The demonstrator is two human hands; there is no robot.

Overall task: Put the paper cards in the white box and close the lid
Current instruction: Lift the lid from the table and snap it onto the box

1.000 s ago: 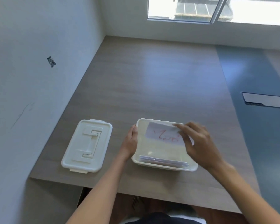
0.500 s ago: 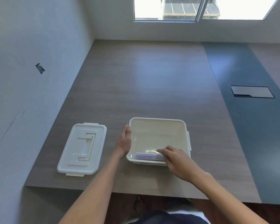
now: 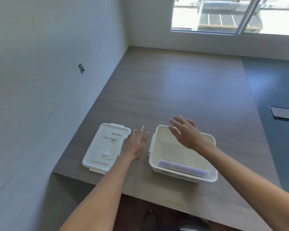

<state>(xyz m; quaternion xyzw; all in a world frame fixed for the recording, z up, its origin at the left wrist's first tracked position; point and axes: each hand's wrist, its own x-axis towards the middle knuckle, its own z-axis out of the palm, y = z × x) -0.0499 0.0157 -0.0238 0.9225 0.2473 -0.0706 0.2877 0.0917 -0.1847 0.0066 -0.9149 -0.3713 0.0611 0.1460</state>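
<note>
The lid (image 3: 106, 147) lies flat on the tabletop (image 3: 173, 97); your left hand (image 3: 135, 145) spreads empty beside it. Your right hand (image 3: 187, 132), fingers wide and holding nothing, hovers over the white box (image 3: 182, 176), paper cards (image 3: 182, 167) stacked against its near wall.

We see our two bare forearms with no sleeves, watch, rings or bracelets, our left hand (image 3: 134, 146) and right hand (image 3: 187, 133) ungloved with short plain nails on the fingers (image 3: 173, 121), and one bare foot (image 3: 149, 218) below.
</note>
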